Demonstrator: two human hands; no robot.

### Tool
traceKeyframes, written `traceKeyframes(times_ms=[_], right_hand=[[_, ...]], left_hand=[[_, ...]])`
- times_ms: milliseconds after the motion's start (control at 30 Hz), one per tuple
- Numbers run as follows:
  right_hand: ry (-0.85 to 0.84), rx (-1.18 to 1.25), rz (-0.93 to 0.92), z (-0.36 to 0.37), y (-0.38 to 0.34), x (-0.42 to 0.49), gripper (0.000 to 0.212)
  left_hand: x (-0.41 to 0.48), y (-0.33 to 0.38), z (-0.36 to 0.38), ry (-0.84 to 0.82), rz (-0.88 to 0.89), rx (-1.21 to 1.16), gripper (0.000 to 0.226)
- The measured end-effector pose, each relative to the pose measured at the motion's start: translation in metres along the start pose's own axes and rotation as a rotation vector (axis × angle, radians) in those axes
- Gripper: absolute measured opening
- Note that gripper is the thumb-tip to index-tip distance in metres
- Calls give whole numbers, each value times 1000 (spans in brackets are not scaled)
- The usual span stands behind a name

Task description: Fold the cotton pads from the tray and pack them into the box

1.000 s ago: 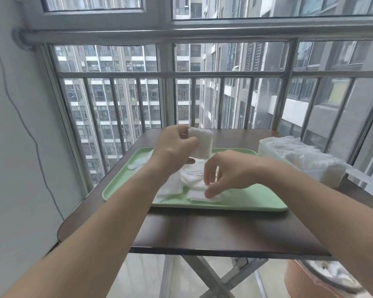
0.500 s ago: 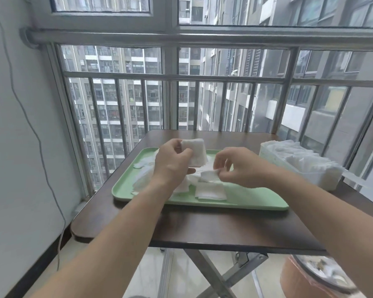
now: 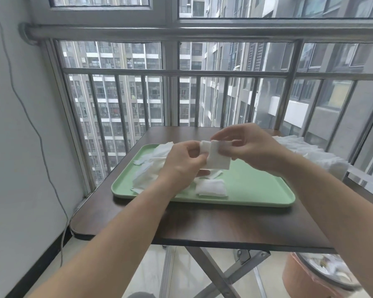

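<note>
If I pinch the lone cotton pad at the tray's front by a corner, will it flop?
Probably floppy: the lone cotton pad lies rumpled, with uneven edges. Likely very light: a similar held pad hangs from fingertip pinches of the left hand and right hand. A push may bunch it on the tray.

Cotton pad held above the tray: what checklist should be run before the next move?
1. Grip: left hand and right hand both pinch the cotton pad: ok.
2. Fold finished: it hangs as a flat sheet: not ok.
3. Catch: tray lies under the hands: ok.
4. Room in the box, heaped with pads: cannot tell.
5. Supply: loose pads lie on the tray: ok.
</note>
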State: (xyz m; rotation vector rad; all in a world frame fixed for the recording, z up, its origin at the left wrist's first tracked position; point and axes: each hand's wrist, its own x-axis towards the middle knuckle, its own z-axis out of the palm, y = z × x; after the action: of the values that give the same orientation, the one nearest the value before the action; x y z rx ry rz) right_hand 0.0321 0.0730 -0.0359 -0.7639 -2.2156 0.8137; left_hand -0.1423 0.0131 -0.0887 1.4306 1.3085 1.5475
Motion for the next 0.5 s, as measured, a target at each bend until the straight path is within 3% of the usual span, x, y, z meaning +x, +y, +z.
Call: traceKeyframes(times_ms=[233, 400, 500], right_hand=[[64, 27, 36, 2, 0, 8, 31], [129, -12, 65, 10, 2, 11, 32], [264, -160, 99, 18, 5, 11, 37]], left_hand=[[-4, 5, 0, -70, 19, -56, 12], [-4, 10, -2, -56, -57, -174, 27], [-4, 8, -4, 9, 14, -149, 12]])
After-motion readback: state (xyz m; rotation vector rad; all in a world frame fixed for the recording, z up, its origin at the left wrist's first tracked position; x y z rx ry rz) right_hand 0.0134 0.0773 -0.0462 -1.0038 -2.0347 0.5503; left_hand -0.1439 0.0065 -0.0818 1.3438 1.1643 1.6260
